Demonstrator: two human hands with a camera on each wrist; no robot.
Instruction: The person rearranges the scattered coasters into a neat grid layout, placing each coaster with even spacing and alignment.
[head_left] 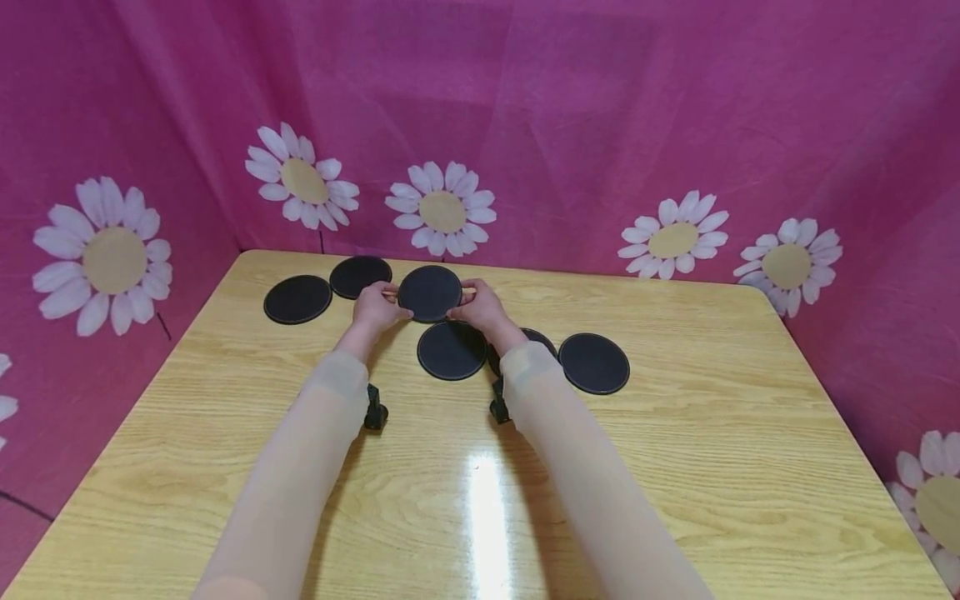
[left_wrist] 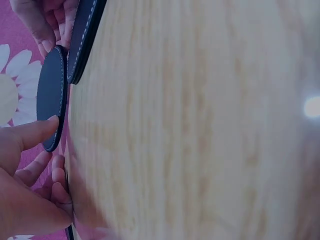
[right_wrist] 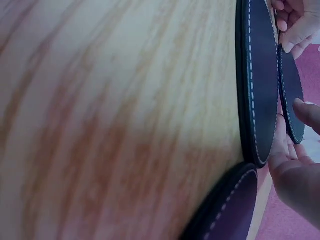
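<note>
Between both hands is a round black coaster (head_left: 430, 293) with pale stitching along its rim, near the far side of the table. My left hand (head_left: 377, 307) pinches its left edge, the thumb on the near face in the left wrist view. On the opposite edge, my right hand (head_left: 482, 307) pinches the same coaster, thumb over the face (right_wrist: 291, 90) in the right wrist view. Just nearer to me lies a second coaster (head_left: 452, 351), flat on the wood. A third coaster (head_left: 542, 340) is partly hidden behind the right wrist.
Two more coasters (head_left: 297, 299) lie at the far left of the wooden table (head_left: 712, 433), and another coaster (head_left: 594, 363) lies right of the right forearm. A pink curtain (head_left: 555, 125) with daisies borders the table behind and at the sides. Dark wrist mounts hang under both forearms.
</note>
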